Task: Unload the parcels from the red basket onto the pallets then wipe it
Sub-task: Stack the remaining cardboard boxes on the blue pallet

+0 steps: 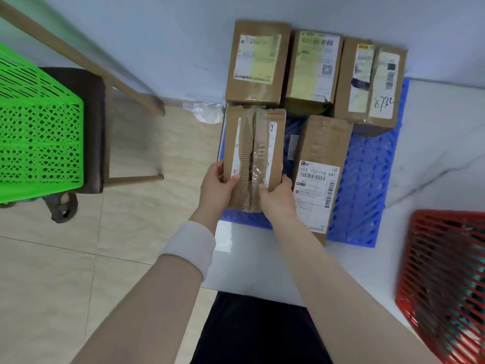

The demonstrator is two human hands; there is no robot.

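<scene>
Both hands, left hand [219, 183] and right hand [278, 197], clasp the near end of a taped brown cardboard parcel [254, 156], lowering it onto the blue plastic pallet [367, 185] beside four others, apparently packing rows tightly; red mesh basket [446, 282] sits right.

Scene was bright, even, diffuse light, no hard shadows. Soft shadow sat under the dark brown chair seat [89, 127] on the beige tile floor [65, 271]. Mild glare on the clear tape of the tall brown cardboard parcel [253, 153] and on the glossy white marble-look floor slab [433, 153]. Wide-angle distortion strong: wooden chair legs bowed, edges stretched. Red plastic lattice basket [446, 279] at the right edge was smeared w/ motion blur; bright green plastic lattice basket [39, 137] oversaturated. Centre labels readable, far ones soft.
</scene>
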